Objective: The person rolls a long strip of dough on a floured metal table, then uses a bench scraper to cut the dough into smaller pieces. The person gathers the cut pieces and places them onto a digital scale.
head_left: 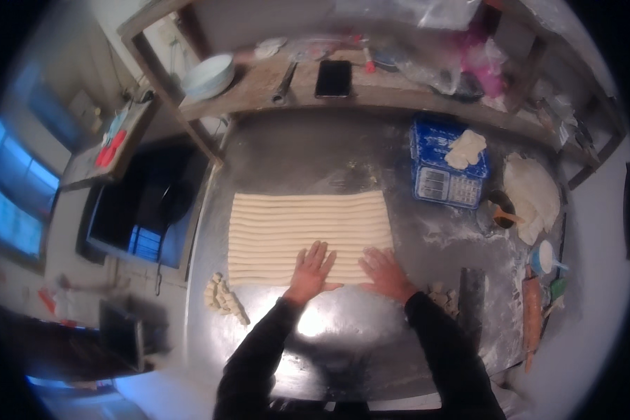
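Resting on the near part of the dough strips point(294, 222), the left fingers point(318, 255) spread and the right fingers point(377, 259) lie slightly apart, gripping nothing, perhaps to hold the rows snug on the bench point(294, 154). Left of them sit dough pieces point(223, 299). Ahead rightward, a blue scale point(427, 168) bears dough point(465, 149) and blurred white printing. Farthest ahead, a shelf point(306, 80) holds a blank-screened phone point(334, 78).

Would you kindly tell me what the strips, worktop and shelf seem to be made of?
Strips: probably raw dough, matt, pale cream and softly rounded.
Worktop: likely smooth metal, perhaps steel, given its grey sheen and bright glare.
Shelf: apparently wood, matt and worn-looking, judging by its brown boards.
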Tool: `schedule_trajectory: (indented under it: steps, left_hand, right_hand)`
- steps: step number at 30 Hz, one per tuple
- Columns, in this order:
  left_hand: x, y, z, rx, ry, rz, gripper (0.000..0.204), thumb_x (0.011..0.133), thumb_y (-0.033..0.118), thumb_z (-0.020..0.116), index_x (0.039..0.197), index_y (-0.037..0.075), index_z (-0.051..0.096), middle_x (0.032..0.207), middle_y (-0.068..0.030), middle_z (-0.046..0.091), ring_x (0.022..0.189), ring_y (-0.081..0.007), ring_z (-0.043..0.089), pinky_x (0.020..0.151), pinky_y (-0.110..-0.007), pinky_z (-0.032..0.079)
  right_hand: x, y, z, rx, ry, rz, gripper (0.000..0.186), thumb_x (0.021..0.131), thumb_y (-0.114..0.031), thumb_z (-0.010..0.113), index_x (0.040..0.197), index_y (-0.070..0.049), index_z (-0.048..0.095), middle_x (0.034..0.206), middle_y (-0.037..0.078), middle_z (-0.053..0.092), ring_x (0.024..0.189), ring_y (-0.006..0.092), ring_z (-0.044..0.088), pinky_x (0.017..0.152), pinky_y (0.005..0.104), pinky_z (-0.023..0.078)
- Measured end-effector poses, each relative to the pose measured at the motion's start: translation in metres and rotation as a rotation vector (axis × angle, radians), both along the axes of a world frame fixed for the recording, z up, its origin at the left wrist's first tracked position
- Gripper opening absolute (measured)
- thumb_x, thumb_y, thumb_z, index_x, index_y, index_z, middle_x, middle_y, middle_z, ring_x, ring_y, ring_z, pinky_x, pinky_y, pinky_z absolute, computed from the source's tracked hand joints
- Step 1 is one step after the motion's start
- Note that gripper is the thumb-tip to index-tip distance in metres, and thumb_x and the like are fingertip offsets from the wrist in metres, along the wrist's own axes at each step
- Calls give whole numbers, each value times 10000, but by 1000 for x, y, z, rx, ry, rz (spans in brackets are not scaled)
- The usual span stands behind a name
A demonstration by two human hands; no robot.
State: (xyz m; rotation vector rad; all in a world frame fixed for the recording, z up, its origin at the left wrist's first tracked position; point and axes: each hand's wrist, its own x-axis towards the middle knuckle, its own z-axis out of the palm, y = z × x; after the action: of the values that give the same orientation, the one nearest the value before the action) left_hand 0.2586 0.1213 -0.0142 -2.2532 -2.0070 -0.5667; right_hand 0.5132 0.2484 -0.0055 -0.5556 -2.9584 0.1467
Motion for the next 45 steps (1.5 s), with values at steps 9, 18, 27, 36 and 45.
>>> schedule_trajectory:
  steps: [9, 18, 27, 36, 45]
  left_hand:
    - [-72, -35, -5, -38, -18, 143, 967, 731, 678, 731, 1477, 112, 493, 1583, -238, 345, 1485, -421, 295, 1166, -631, 242]
    - [-155, -59, 14, -106, 98, 115, 1014, 684, 790, 692, 1437, 133, 517, 1500, -249, 427, 1400, -454, 396, 1080, -641, 339]
    - [-211, 2, 17, -45, 127, -35, 1041, 677, 820, 661, 1408, 90, 531, 1467, -238, 452, 1392, -455, 402, 1092, -646, 315]
    - [-282, 115, 8, 79, 145, 0, 1066, 657, 817, 662, 1373, 32, 574, 1461, -245, 484, 1414, -434, 388, 1134, -627, 280]
    - [-247, 207, -6, 27, 96, -109, 1029, 684, 693, 739, 1498, 131, 456, 1576, -170, 383, 1455, -402, 347, 1163, -595, 292]
  right_hand:
    - [-29, 10, 30, 66, -92, 61, 725, 853, -531, 697, 1415, -105, 526, 1506, 132, 461, 1444, 294, 358, 1143, 573, 289]
    - [-112, -4, 10, 141, -8, 77, 775, 840, -692, 621, 1388, -148, 554, 1485, 161, 480, 1432, 306, 377, 1132, 577, 307]
    - [-146, 39, -1, 164, 59, 35, 804, 745, -679, 709, 1334, -147, 579, 1459, 183, 489, 1388, 343, 421, 1096, 624, 332]
    - [-213, 129, -15, 162, 170, -73, 759, 794, -594, 714, 1370, -117, 590, 1477, 223, 475, 1391, 391, 406, 1121, 645, 287]
    - [-254, 213, -25, 120, 224, -126, 738, 789, -512, 755, 1387, -119, 579, 1484, 206, 481, 1401, 376, 411, 1147, 598, 286]
